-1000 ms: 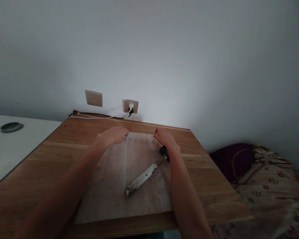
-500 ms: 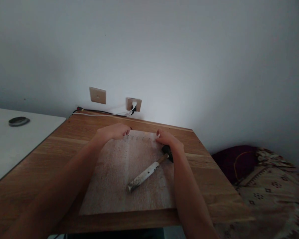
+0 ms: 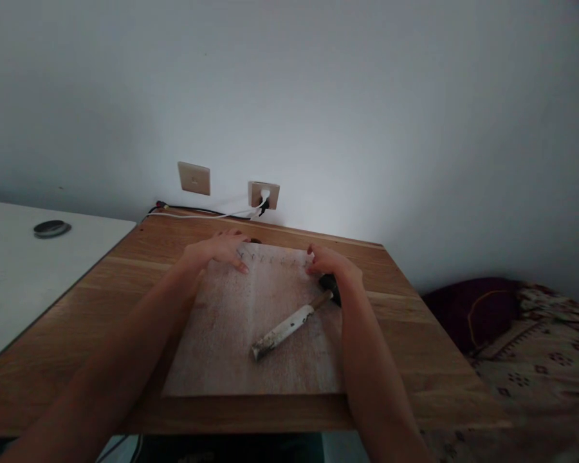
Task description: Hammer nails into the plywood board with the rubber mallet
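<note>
A thin, pale wooden board point(image 3: 222, 347) lies on the wooden table, with a row of small nails point(image 3: 273, 260) standing along its far edge. My left hand point(image 3: 224, 249) rests at the board's far left corner, fingers spread and thumb lying on the surface. At the far right corner is my right hand point(image 3: 330, 260), its thumb and forefinger bent but apart near the end of the nail row. A hammer point(image 3: 284, 328) with a worn white handle lies diagonally across the board. Its dark head is partly covered by my right forearm.
The wooden table point(image 3: 405, 321) meets a white wall with two socket plates point(image 3: 193, 178). Cables point(image 3: 188, 215) run along its back edge. A round dark lid-like object point(image 3: 51, 228) sits on the white table point(image 3: 9, 270) at left. Patterned cloth point(image 3: 540, 360) lies at right.
My left fingers have spread from a curled pose, and the thumb has come down on the board. My right hand has shifted only slightly. The whole view has moved a little.
</note>
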Tool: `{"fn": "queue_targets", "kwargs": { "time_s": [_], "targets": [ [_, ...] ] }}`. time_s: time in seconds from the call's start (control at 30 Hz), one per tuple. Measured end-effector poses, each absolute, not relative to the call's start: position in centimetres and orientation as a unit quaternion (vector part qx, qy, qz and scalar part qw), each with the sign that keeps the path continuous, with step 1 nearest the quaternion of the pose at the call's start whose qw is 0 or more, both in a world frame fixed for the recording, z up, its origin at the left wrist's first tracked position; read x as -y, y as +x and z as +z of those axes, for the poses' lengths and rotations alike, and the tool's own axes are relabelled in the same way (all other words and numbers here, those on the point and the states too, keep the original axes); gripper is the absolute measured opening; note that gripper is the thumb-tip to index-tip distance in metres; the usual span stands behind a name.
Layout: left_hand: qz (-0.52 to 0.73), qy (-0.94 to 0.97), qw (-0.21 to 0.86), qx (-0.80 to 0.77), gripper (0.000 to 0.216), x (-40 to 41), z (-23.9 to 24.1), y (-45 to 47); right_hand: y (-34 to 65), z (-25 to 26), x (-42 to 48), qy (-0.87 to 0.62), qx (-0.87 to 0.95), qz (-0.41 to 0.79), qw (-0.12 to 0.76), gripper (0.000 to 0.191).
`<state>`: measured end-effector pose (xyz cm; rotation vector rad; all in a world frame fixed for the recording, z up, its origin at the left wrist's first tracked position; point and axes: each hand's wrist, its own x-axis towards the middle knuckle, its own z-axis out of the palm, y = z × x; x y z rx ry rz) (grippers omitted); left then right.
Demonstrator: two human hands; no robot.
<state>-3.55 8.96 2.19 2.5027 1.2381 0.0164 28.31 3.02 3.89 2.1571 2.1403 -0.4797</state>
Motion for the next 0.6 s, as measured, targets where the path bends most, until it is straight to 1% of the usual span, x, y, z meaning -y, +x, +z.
{"fn": "queue_targets", "kwargs": {
  "time_s": [0.2,0.3,0.4,0.47,0.6],
  "targets": [
    [0.059,0.877,0.166,-0.447,0.081,-9.1,2.1,-3.7,28.6,4.1,-3.7,0.705,-0.691,-0.162,0.014,0.039],
    [0.075,0.891,0.179,-0.410,0.064,-9.3,2.0,-3.5,29.0,3.9,-3.9,0.705,-0.690,-0.166,-0.003,0.034],
    [0.086,0.896,0.199,-0.386,0.037,-9.5,1.7,-3.1,29.3,3.4,-4.0,0.709,-0.687,-0.157,-0.028,0.035],
    [0.100,0.898,0.199,-0.380,0.025,-9.5,1.6,-2.8,29.6,3.2,-4.0,0.712,-0.684,-0.149,-0.049,0.039],
    [0.124,0.901,0.193,-0.368,0.024,-9.4,1.6,-3.0,30.0,3.0,-3.9,0.715,-0.675,-0.148,-0.106,0.040]
  ]
}}
